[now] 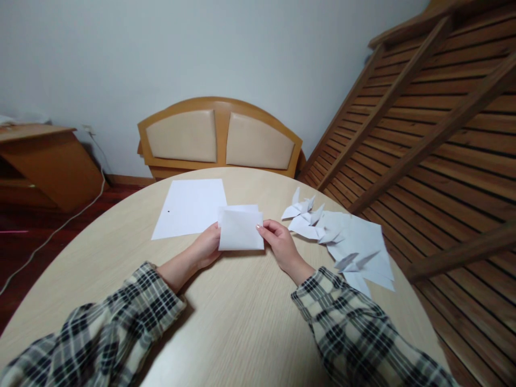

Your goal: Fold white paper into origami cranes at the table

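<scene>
A folded sheet of white paper (241, 231) is held up over the middle of the round table, its back layer showing a little above the front one. My left hand (207, 246) grips its left edge, with the fingers partly hidden behind the paper. On the right edge, my right hand (280, 243) pinches it, thumb in front. Just beyond my left hand lies a flat white sheet (189, 207) with a small dark spot. Several folded paper cranes (308, 217) sit to the right of my right hand, beside and on loose white paper (363, 236).
The pale round table (242, 322) spreads under both arms. A wooden headboard (221, 137) with two cream panels stands behind it. Slatted wood (403, 140) leans along the right. At the left are a wooden desk (56, 166) and a white cable (68, 221).
</scene>
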The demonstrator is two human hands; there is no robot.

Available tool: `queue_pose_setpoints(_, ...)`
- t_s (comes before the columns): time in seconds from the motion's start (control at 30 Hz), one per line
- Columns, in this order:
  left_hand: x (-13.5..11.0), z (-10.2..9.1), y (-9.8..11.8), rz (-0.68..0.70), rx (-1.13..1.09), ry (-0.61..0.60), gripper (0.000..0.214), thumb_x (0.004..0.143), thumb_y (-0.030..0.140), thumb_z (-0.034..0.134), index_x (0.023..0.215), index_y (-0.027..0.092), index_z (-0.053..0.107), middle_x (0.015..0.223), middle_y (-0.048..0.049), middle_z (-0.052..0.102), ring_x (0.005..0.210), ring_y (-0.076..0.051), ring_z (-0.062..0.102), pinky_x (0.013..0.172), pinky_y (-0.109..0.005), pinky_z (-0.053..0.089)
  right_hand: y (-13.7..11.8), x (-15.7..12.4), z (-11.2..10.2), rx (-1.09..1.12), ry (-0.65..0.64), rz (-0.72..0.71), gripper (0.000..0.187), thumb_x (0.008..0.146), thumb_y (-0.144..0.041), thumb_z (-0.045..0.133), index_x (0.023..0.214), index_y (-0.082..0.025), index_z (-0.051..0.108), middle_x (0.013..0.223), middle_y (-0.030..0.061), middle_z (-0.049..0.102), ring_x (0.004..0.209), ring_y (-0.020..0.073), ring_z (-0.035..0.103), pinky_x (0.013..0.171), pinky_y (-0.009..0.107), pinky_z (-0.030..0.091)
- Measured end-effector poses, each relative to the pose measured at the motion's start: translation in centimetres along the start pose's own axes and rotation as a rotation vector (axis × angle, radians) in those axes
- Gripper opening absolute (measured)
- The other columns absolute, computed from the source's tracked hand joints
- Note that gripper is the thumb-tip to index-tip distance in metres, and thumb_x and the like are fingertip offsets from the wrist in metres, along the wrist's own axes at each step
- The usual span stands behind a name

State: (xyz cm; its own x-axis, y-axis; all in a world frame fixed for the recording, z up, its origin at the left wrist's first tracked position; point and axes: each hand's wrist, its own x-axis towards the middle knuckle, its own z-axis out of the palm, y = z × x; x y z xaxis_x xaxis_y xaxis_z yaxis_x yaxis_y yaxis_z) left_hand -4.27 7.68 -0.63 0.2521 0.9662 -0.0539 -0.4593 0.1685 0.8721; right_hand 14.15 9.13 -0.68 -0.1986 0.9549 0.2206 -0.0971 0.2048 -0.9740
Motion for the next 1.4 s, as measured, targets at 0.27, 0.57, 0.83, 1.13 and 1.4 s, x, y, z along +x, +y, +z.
queue_pose_setpoints(0.27, -0.2, 0.2, 0.1, -0.006, 0.014, -0.041, 0.037, 0.066, 0.025, 0.077, 0.1, 0.014, 0.07, 0.094, -0.0111, 0.075, 0.089, -0.028, 0.069, 0.082, -0.038, 0.053, -0.2, -0.1, 0.1, 0.001, 0.01, -0.006, 0.019, 0.074, -0.038, 0.072, 0.073, -0.021, 0.065, 0.073, -0.001, 0.059, 0.07, 0.0144, 0.051, 0.066, 0.028, 0.039)
queue_pose_setpoints(0.57, -0.3, 1.1, 0.6, -0.006, -0.011, 0.044, 0.046, 0.071, 0.04, 0.073, 0.109, 0.014, 0.067, 0.098, -0.0092, 0.075, 0.092, -0.029, 0.068, 0.085, -0.039, 0.052, -0.1, -0.1, -0.1, -0.033, 0.059, 0.005, 0.023, 0.072, -0.04, 0.073, 0.072, -0.02, 0.061, 0.065, -0.0028, 0.053, 0.06, 0.0132, 0.045, 0.055, 0.027, 0.034)
queue_pose_setpoints(0.83, -0.9, 1.5, 1.5, -0.01, -0.108, -0.056, 0.067, 0.076, 0.069, 0.059, 0.116, 0.015, 0.062, 0.109, -0.0137, 0.072, 0.106, -0.033, 0.064, 0.093, -0.041, 0.047, 0.4, 0.3, -0.4, -0.126, 0.141, -0.068, 0.021, 0.075, -0.04, 0.07, 0.075, -0.02, 0.062, 0.073, 0.0003, 0.059, 0.068, 0.0159, 0.051, 0.064, 0.029, 0.04)
queue_pose_setpoints(1.13, -0.7, 1.0, 0.6, 0.081, 0.039, -0.039, 0.047, 0.072, 0.028, 0.079, 0.113, 0.014, 0.062, 0.109, -0.0121, 0.071, 0.096, -0.025, 0.065, 0.084, -0.033, 0.048, 0.4, 0.4, -0.4, -0.142, 0.166, -0.078, 0.022, 0.074, -0.04, 0.071, 0.077, -0.02, 0.061, 0.073, 0.0002, 0.057, 0.066, 0.0151, 0.049, 0.062, 0.029, 0.039)
queue_pose_setpoints(1.4, -0.6, 1.0, 0.4, 0.105, 0.062, 0.088, 0.033, 0.074, 0.025, 0.077, 0.102, 0.012, 0.067, 0.097, -0.0106, 0.073, 0.081, -0.019, 0.065, 0.075, -0.029, 0.049, 0.0, 0.2, 0.0, -0.08, 0.124, -0.067, 0.029, 0.071, -0.038, 0.073, 0.086, -0.023, 0.052, 0.073, -0.003, 0.053, 0.064, 0.0134, 0.05, 0.056, 0.026, 0.039)
